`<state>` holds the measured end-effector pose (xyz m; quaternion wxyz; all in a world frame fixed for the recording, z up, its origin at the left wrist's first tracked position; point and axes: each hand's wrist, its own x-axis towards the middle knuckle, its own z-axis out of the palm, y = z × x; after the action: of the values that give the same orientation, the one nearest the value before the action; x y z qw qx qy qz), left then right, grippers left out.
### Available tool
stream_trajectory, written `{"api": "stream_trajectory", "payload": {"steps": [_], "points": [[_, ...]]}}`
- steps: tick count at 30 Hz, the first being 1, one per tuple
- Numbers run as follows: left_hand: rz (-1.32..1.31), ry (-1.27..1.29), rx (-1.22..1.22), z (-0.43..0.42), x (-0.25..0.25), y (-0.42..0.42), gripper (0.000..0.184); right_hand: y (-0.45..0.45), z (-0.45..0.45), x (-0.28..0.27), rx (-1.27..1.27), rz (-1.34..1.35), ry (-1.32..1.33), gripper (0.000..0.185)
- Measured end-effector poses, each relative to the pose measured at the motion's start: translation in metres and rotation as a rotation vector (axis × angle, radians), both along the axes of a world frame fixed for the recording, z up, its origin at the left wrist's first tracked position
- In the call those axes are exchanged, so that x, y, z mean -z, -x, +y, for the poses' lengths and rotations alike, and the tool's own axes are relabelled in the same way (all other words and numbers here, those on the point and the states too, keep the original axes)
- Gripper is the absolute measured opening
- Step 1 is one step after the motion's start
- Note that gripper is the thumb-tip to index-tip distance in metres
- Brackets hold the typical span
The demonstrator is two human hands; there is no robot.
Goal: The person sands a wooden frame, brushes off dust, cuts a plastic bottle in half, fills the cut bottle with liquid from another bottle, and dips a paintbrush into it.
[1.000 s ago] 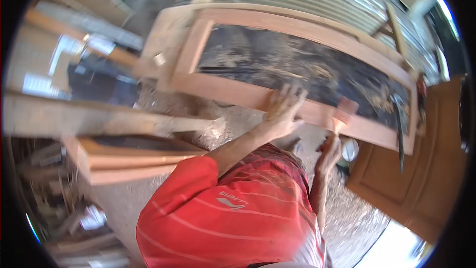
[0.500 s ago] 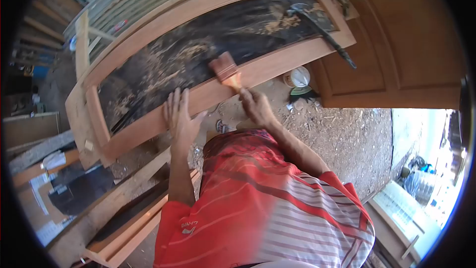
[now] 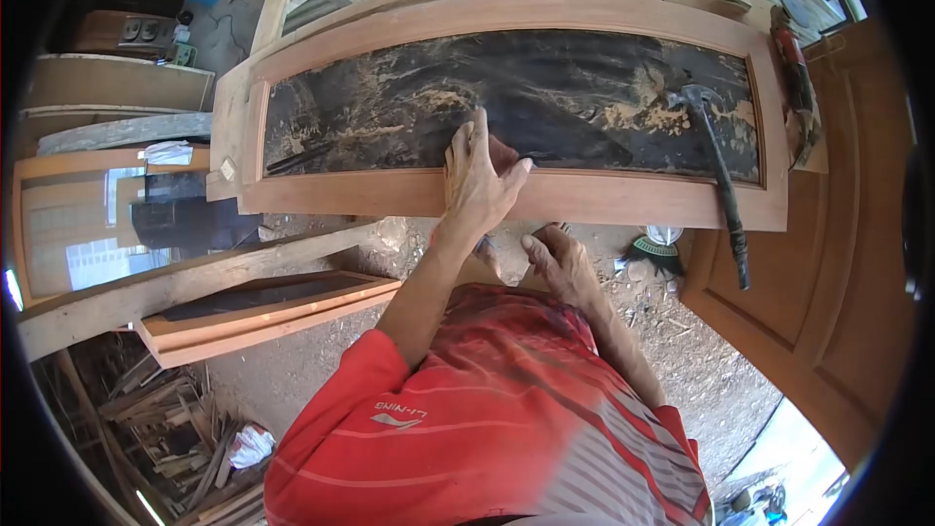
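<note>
Over the lower rail of a wooden frame (image 3: 623,197) is my left hand (image 3: 475,185), index finger stretched and thumb apart. Reddish-brown bristles of a brush (image 3: 503,154) show between thumb and fingers; its handle is hidden. Below the rail, near my waist, my right hand (image 3: 563,265) has curled fingers, and anything inside it is hidden. A dark, dusty panel (image 3: 545,117) fills the frame. Across the frame's right end lies a hammer (image 3: 719,161), its handle hanging over the near edge.
A red-and-black tool (image 3: 794,63) lies right of the frame, beside a large wooden door (image 3: 779,302). A long plank (image 3: 195,282) and another wooden frame (image 3: 263,317) are at left. Wood scraps (image 3: 166,438) lie lower left. A green-edged brush (image 3: 654,253) rests below the frame.
My right hand has drawn back from the rail toward my waist. The brush it held now shows by my left hand, which has lifted slightly. The camera view has turned.
</note>
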<state>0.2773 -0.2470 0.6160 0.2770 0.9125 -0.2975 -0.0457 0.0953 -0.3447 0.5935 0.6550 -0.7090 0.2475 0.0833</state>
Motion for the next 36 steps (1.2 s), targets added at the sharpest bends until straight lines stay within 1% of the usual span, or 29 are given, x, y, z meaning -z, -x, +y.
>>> {"api": "stream_trajectory", "payload": {"steps": [1,3,4,5,6,7,8,9,11,12,13,16,17,18,19,20,21,22,23,24,25,27,29,32,33,36], "points": [[-0.005,-0.016,-0.007,-0.007,0.007,0.001,0.088,0.005,-0.002,0.01,-0.008,0.027,-0.022,0.058],[-0.018,-0.047,-0.027,-0.017,0.011,0.002,0.075,0.007,-0.007,0.008,-0.081,0.039,-0.063,0.058],[0.007,0.006,-0.013,-0.017,0.013,0.004,0.067,0.007,-0.009,0.006,-0.121,0.041,-0.079,0.058],[0.025,0.066,-0.003,-0.017,0.016,0.003,0.059,0.009,-0.007,0.009,-0.171,0.058,-0.08,0.052],[0.031,0.133,0.007,-0.02,0.011,0.0,0.052,0.009,-0.002,0.01,-0.146,-0.009,-0.084,0.054],[-0.077,0.21,-0.02,-0.024,0.006,0.006,0.037,0.008,0.006,0.01,-0.122,-0.081,-0.087,0.057],[-0.055,0.254,-0.01,-0.025,-0.003,0.013,0.036,0.007,0.012,0.011,-0.101,-0.153,-0.092,0.061],[-0.035,0.3,-0.001,-0.022,-0.012,0.02,0.035,0.005,0.017,0.012,-0.095,-0.265,-0.001,0.062],[0.022,0.384,-0.013,-0.01,-0.024,0.031,0.034,0.005,0.022,0.022,-0.107,-0.244,-0.077,0.058],[0.063,0.423,-0.034,-0.002,-0.028,0.037,0.033,-0.005,0.024,0.003,-0.116,-0.228,-0.114,0.055],[0.108,0.464,-0.054,0.008,-0.03,0.045,0.032,-0.005,0.017,-0.022,-0.189,-0.167,-0.185,0.04],[0.355,0.531,-0.269,0.046,-0.038,0.072,0.032,0.001,0.031,-0.034,-0.335,-0.089,-0.096,0.035],[0.392,0.569,-0.27,0.066,-0.032,0.082,0.033,0.002,0.04,-0.031,-0.364,-0.128,-0.061,0.035],[0.329,0.533,-0.257,0.089,-0.029,0.093,0.034,0.004,0.054,-0.024,-0.398,-0.163,-0.032,0.035],[0.266,0.506,-0.315,0.137,-0.021,0.126,0.034,0.017,0.087,-0.016,-0.501,-0.183,-0.01,0.035],[0.218,0.459,-0.319,0.165,-0.014,0.148,0.034,0.024,0.106,-0.012,-0.575,-0.152,-0.005,0.034],[0.269,0.512,-0.426,0.191,0.002,0.174,0.034,0.028,0.126,-0.009,-0.65,-0.124,0.001,0.033],[0.289,0.548,-0.53,0.218,0.007,0.198,0.033,0.036,0.147,-0.004,-0.724,-0.097,0.009,0.032],[0.306,0.585,-0.629,0.246,0.008,0.224,0.032,0.047,0.171,0.012,-0.797,-0.098,-0.009,0.034],[0.32,0.622,-0.721,0.274,0.009,0.25,0.031,0.057,0.194,0.005,-0.899,-0.114,0.027,0.035],[0.414,0.674,-0.826,0.299,0.01,0.276,0.029,0.066,0.217,-0.011,-0.998,-0.136,0.066,0.036],[0.41,0.795,-0.966,0.347,0.006,0.327,0.03,0.082,0.264,-0.044,-1.209,-0.16,0.172,0.04],[0.383,0.919,-1.073,0.39,0.008,0.368,0.033,0.106,0.302,-0.037,-1.329,-0.199,0.177,0.04],[0.254,0.999,-1.19,0.429,-0.028,0.412,0.036,0.129,0.345,-0.051,-1.442,-0.306,0.207,0.041],[0.257,0.968,-1.201,0.442,-0.037,0.423,0.04,0.136,0.357,-0.055,-1.464,-0.338,0.222,0.041],[0.178,0.906,-1.257,0.465,-0.053,0.438,0.04,0.148,0.379,-0.06,-1.511,-0.407,0.249,0.042]]}}
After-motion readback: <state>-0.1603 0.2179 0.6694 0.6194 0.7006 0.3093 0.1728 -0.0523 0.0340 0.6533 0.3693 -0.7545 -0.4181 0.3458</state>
